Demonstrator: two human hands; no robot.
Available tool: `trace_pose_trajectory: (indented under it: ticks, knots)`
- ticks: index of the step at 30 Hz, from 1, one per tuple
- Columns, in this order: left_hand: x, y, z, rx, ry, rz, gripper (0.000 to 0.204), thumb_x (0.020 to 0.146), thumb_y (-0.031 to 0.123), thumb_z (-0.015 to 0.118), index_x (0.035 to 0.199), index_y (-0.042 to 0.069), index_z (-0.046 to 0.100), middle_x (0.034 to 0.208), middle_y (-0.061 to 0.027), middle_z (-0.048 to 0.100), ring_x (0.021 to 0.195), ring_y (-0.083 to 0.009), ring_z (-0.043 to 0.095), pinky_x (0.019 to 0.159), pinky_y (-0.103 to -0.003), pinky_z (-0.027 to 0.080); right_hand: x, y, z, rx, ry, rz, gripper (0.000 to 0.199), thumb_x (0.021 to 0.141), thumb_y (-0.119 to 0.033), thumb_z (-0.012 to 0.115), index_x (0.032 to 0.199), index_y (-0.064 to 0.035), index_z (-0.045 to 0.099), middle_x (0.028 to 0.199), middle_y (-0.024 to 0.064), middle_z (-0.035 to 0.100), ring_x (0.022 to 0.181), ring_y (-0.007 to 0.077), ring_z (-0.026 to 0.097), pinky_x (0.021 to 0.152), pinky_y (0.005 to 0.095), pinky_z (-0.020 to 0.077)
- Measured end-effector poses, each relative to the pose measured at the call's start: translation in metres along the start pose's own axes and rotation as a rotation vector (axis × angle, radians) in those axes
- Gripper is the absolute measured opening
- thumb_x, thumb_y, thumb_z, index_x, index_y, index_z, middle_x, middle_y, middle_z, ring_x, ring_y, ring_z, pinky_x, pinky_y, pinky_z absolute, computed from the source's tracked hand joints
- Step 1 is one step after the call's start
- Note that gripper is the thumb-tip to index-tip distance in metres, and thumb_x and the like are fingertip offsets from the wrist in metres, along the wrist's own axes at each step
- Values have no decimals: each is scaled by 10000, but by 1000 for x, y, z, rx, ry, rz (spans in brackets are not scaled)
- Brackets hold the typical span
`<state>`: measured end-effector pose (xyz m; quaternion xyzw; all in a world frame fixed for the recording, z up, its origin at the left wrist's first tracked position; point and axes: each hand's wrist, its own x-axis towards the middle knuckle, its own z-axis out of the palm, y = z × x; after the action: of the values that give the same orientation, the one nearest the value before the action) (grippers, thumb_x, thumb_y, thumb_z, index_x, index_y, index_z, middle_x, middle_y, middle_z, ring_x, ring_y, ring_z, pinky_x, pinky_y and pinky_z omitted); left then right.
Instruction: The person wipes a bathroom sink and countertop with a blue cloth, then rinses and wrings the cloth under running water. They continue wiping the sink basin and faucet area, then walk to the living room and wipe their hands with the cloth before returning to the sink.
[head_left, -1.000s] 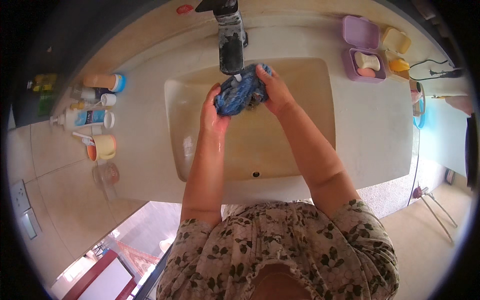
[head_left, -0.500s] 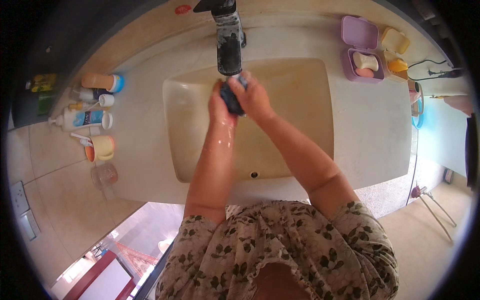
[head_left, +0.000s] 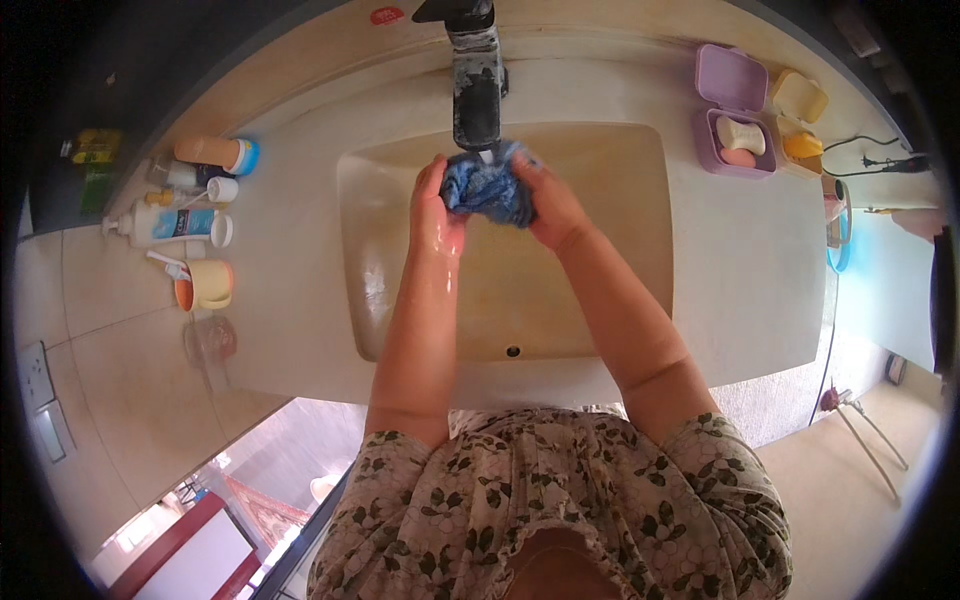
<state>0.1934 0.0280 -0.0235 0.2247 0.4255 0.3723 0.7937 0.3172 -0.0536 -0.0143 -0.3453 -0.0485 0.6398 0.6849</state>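
A wet, bunched-up blue cloth (head_left: pixel 488 188) is held between my two hands, right under the spout of the tap (head_left: pixel 476 100). My left hand (head_left: pixel 434 205) grips its left side, the wrist shiny with water. On the other side my right hand (head_left: pixel 548 200) clasps the cloth, its thumb on top and its outer edge slightly blurred. A short stream of water shows at the spout and falls onto the cloth. Below both hands lies the basin of the sink (head_left: pixel 600 290), cream coloured with yellowish staining and a small dark hole near its front edge.
At the right back stand an open purple soap box (head_left: pixel 735 78) with soaps and a yellow soap box (head_left: pixel 800 98). Along the left are a pump bottle (head_left: pixel 175 225), an orange-brown bottle (head_left: pixel 205 152), a yellow mug (head_left: pixel 210 285) and a clear container (head_left: pixel 212 340).
My hands have moved apart, and the cloth, squeezed into a dark lump between them before, is now spread wider and looks lighter blue under the tap.
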Motion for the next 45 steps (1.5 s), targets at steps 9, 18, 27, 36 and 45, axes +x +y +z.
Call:
trace_pose_trajectory:
  ticks: [9,18,27,36,45]
  knots:
    - [34,-39,-28,-558,-752,-334,410,884,500,513,862,93,563,804,-44,594,659,-173,566,556,-291,468,-30,44,39,-1300,233,-1015,319,788,-366,648,931,-81,642,961,164,599,908,366,561,815,379,458]
    - [14,-21,-6,-271,-390,-130,323,936,430,452,871,134,565,824,-41,608,779,-141,597,687,-320,503,-28,29,41,-1366,200,-997,197,847,-217,592,957,-54,580,785,192,571,754,390,554,697,417,461]
    - [-20,-26,30,-75,-81,-73,395,930,391,481,1149,71,557,1099,-49,614,1007,-186,582,864,-338,474,26,4,-15,-501,273,-298,315,920,-350,493,967,-65,621,944,140,636,890,297,627,726,393,491]
    - [43,-26,-24,-236,-374,-113,371,898,424,523,962,67,599,900,-66,641,828,-190,622,743,-346,518,-25,25,20,-826,191,-464,264,866,-331,600,896,-69,603,895,79,599,784,241,596,659,367,482]
    - [1,-45,32,-34,52,-74,329,900,388,520,988,77,583,831,-14,604,721,-153,593,634,-305,495,10,10,32,-1197,458,-616,196,771,-259,677,894,-111,639,972,163,575,876,354,574,769,421,468]
